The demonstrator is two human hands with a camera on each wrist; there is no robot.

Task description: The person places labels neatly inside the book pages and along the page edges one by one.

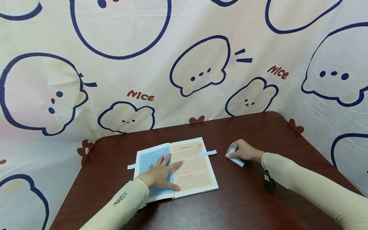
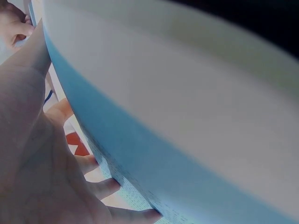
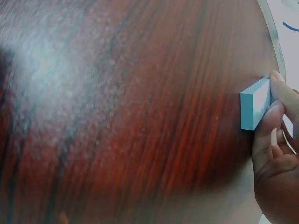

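Observation:
An open book (image 1: 192, 172) lies on the table, its left page blue and its right page cream. My left hand (image 1: 159, 175) rests across the middle of it with fingers spread; in the left wrist view several fingertips (image 2: 110, 186) touch the blue printed page. To the right of the book, my right hand (image 1: 244, 150) pinches a light blue sticky note pad (image 1: 238, 162) near the tabletop. A pale strip curves up from the pad by the fingers. The right wrist view shows the pad (image 3: 254, 105) as a thick block between thumb and fingers.
One light blue sticky strip (image 1: 211, 153) sticks out from the right page's edge, another strip (image 1: 131, 166) from the left page's edge. Beneath everything is a dark red-brown wooden table (image 1: 230, 204). A cartoon-printed cloth (image 1: 161, 76) hangs behind and beside it.

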